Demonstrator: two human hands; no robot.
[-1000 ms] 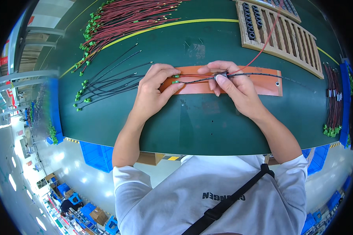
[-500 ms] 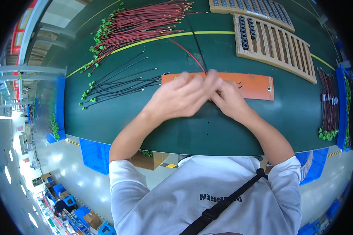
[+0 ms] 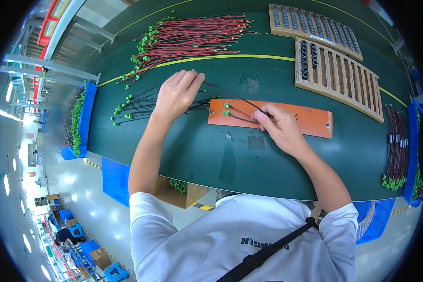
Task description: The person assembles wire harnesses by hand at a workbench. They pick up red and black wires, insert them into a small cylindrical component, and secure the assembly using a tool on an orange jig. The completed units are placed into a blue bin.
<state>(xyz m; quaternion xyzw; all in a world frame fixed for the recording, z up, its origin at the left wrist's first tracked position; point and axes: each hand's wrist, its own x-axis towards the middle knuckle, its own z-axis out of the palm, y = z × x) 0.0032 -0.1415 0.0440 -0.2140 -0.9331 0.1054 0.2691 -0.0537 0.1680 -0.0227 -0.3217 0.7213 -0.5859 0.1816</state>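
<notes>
A red and a black wire (image 3: 230,97) run together between my two hands over the green table. My left hand (image 3: 176,94), its fingertips pinched, grips their far end beside the loose black wires (image 3: 143,107). Over the orange board (image 3: 315,123), my right hand (image 3: 281,127) has thumb and fingers closed on the same wires. Two green connectors (image 3: 226,113) on short wire ends point left from the right hand, above the board. What lies inside the right fist is hidden.
Many red wires with green connectors (image 3: 192,35) lie at the back left. Two slotted wooden racks (image 3: 343,75) with black cylinders stand at the back right. A bundle of dark red wires (image 3: 395,145) lies at the right edge, beside a blue bin (image 3: 411,150).
My hands, together over the board before, have drawn apart. The left hand has moved left with the wire ends, stretching the wires; the right hand stays over the board. Green connectors now show.
</notes>
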